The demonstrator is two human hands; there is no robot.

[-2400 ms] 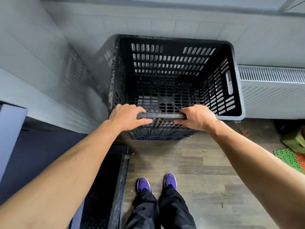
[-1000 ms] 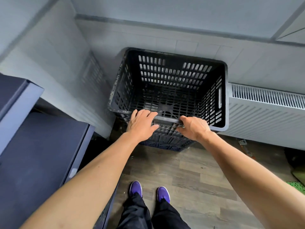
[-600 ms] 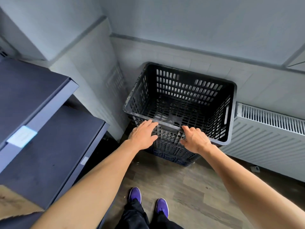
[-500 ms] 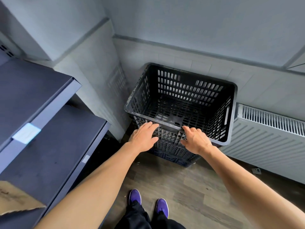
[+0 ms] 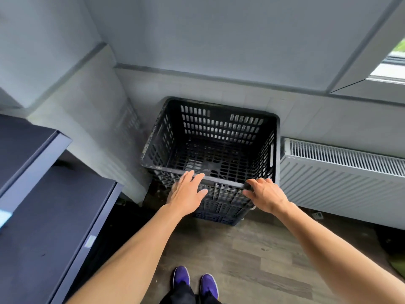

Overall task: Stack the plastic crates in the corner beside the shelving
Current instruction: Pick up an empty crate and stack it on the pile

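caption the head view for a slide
Left hand and right hand on near rim of black crate in the corner

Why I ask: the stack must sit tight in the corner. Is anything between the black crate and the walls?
Nothing visible. The black crate sits on a lower crate, its far side at the back wall; only a gap separates it from the left wall. The left hand and right hand touch its near rim.
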